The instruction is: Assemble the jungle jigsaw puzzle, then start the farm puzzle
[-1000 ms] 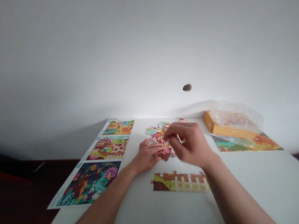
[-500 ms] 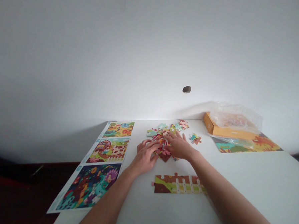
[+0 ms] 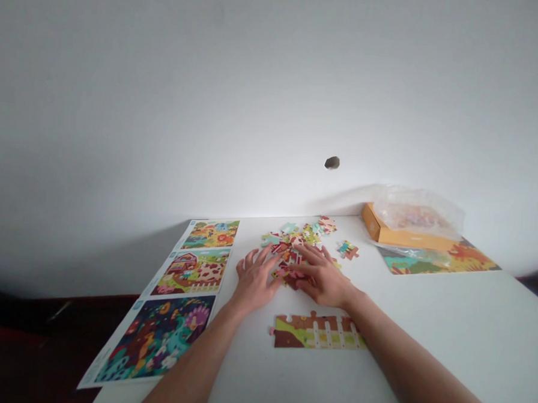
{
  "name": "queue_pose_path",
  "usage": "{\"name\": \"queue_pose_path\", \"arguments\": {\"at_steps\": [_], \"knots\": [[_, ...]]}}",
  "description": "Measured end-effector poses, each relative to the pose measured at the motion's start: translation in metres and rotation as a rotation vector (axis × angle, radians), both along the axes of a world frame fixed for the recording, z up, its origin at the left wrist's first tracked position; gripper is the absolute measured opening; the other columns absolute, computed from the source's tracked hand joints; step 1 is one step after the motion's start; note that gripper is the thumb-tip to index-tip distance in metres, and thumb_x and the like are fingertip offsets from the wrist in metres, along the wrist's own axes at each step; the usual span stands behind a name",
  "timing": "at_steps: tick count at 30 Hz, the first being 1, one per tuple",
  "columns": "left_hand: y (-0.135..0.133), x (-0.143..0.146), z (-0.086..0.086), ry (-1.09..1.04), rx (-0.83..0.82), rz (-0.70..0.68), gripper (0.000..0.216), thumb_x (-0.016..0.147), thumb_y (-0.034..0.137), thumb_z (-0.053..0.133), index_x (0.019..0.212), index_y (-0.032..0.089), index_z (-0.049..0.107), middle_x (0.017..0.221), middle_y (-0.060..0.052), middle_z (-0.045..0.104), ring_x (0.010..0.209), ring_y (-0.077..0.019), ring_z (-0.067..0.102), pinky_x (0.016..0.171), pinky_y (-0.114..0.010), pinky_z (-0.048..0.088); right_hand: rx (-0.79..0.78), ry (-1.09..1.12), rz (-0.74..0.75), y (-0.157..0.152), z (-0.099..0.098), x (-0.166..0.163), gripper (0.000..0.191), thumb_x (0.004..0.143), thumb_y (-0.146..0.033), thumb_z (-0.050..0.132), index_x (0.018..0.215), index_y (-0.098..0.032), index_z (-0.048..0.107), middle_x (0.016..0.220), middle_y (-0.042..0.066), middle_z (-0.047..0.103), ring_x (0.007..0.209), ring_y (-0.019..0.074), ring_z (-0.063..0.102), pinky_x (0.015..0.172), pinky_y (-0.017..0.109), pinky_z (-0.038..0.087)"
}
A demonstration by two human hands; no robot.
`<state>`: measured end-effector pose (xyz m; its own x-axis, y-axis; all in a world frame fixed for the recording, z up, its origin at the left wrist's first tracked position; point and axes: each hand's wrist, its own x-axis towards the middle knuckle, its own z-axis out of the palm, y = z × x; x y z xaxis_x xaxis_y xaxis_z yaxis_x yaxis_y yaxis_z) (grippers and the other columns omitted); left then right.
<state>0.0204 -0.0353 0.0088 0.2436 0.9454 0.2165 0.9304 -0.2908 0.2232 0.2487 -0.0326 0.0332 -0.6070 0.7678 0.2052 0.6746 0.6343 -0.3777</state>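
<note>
A loose pile of colourful jigsaw pieces [image 3: 289, 257] lies on the white table, some overlapping. My left hand [image 3: 256, 282] is at the pile's left edge, fingers spread and empty. Over the pile's right side reaches my right hand [image 3: 322, 278], its fingers stretched out across the pieces and hiding some of them. Closer to me is a joined strip of puzzle [image 3: 296, 334] showing a white fence and brown ground; my right forearm covers its right end. One piece [image 3: 348, 250] rests apart, right of the pile.
On the left lies a sheet with three printed pictures [image 3: 188, 272], one of them a farm scene. An orange box [image 3: 411, 238] with a clear plastic bag [image 3: 431, 213] on top stands at the back right, partly over a colourful picture board [image 3: 473, 260]. A wall [image 3: 256, 104] borders the table's far edge.
My left hand has drawn back a little to the left, its fingers spreading apart. The right hand has shifted slightly toward me over the pile. The view has moved a little.
</note>
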Motion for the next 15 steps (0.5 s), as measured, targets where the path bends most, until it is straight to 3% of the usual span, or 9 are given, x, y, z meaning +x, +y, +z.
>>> {"name": "queue_pose_path", "arguments": {"at_steps": [2, 4, 7, 11, 15], "knots": [[0.0, 0.001, 0.001, -0.001, -0.005, 0.012, 0.052, 0.085, 0.034, 0.057, 0.137, 0.038, 0.05, 0.156, 0.002, 0.033, 0.134, -0.0337, 0.034, 0.106, -0.056, 0.03, -0.017, -0.001, 0.08, -0.003, 0.0, -0.005, 0.052, 0.081, -0.038, 0.064, 0.133, -0.037, 0.056, 0.158, 0.003, 0.027, 0.144, 0.0359, 0.019, 0.11, 0.068, 0.008], [0.0, 0.001, 0.001, -0.003, -0.013, 0.017, 0.053, 0.086, 0.033, 0.056, 0.138, 0.039, 0.048, 0.156, 0.003, 0.032, 0.134, -0.0335, 0.034, 0.106, -0.056, 0.029, -0.019, 0.006, 0.065, -0.004, -0.001, -0.007, 0.048, 0.08, -0.037, 0.065, 0.128, -0.035, 0.059, 0.155, 0.003, 0.033, 0.144, 0.0357, 0.02, 0.11, 0.068, 0.006], [0.0, 0.001, 0.002, -0.009, -0.027, 0.021, 0.055, 0.085, 0.031, 0.057, 0.138, 0.039, 0.048, 0.157, 0.003, 0.031, 0.135, -0.0332, 0.033, 0.107, -0.056, 0.029, 0.002, 0.016, -0.016, -0.003, -0.002, -0.004, 0.037, 0.078, -0.023, 0.059, 0.115, -0.029, 0.065, 0.151, 0.003, 0.041, 0.143, 0.0335, 0.024, 0.11, 0.069, 0.007], [-0.001, 0.0, 0.002, -0.017, -0.026, 0.003, 0.055, 0.083, 0.03, 0.058, 0.136, 0.039, 0.05, 0.156, 0.002, 0.033, 0.135, -0.0344, 0.033, 0.106, -0.058, 0.028, 0.018, 0.001, -0.065, -0.001, 0.001, 0.003, 0.041, 0.071, -0.007, 0.05, 0.104, -0.026, 0.066, 0.136, 0.002, 0.058, 0.14, 0.0285, 0.031, 0.112, 0.065, 0.005], [-0.001, 0.0, -0.001, -0.016, -0.003, -0.053, 0.049, 0.086, 0.041, 0.057, 0.135, 0.038, 0.052, 0.154, 0.0, 0.037, 0.135, -0.0374, 0.031, 0.105, -0.062, 0.026, 0.001, -0.03, -0.03, -0.002, 0.004, 0.001, 0.044, 0.079, -0.018, 0.055, 0.12, -0.03, 0.062, 0.141, 0.003, 0.054, 0.14, 0.0297, 0.028, 0.112, 0.064, 0.003]]}}
